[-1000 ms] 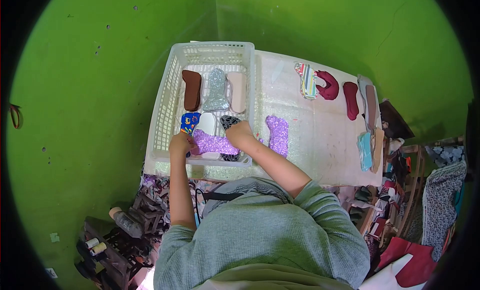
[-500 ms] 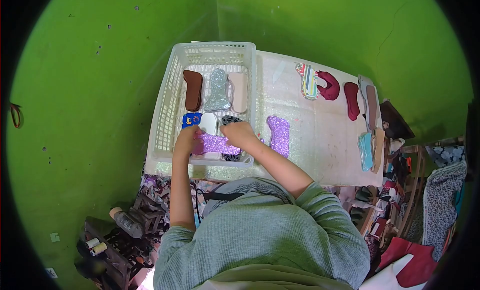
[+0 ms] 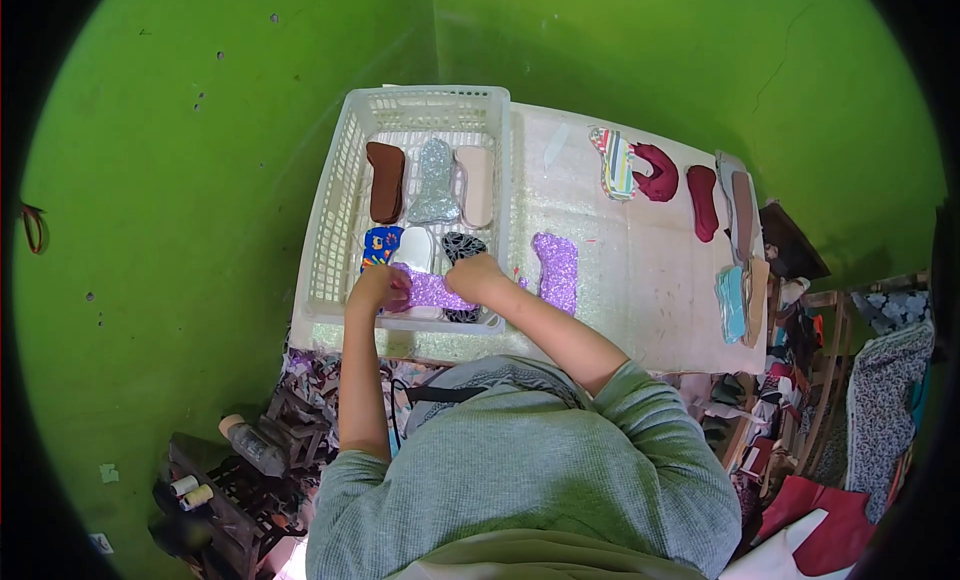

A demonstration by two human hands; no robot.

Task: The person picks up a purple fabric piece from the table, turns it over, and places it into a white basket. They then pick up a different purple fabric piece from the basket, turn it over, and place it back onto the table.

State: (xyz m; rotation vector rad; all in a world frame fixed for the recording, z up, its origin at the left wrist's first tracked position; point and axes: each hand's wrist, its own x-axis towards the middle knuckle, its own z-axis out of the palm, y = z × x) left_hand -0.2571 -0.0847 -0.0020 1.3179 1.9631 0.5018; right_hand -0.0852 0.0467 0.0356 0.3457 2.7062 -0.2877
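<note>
A purple glitter piece (image 3: pixel 430 290) is held by both hands inside the white plastic basket (image 3: pixel 330 220), near the basket's front wall. The left hand (image 3: pixel 372 288) is closed on the left end of the piece, and the right hand (image 3: pixel 473 277) is closed on its right end, so the piece is stretched flat between them. It is held just over the front row of cut shapes in the basket: a blue patterned piece (image 3: pixel 380 246), a white piece (image 3: pixel 414 246) and a black patterned piece (image 3: pixel 461 247). Whether the purple piece is already touching them cannot be told. Behind these, a brown piece (image 3: pixel 384 181), a silver glitter piece (image 3: pixel 435 181) and a pale pink piece (image 3: pixel 476 184) are laid side by side in the back row. The step in hand looks like the laying of the purple piece into the basket. For the next move, the piece would most likely need to be lowered flat and let go by both hands. A second purple glitter piece (image 3: pixel 556 269) is lying on the table (image 3: pixel 640 310), just to the right of the basket. More cut shapes are lined up further right (a striped piece (image 3: pixel 613 160) and dark red pieces (image 3: pixel 660 170) among them).
</note>
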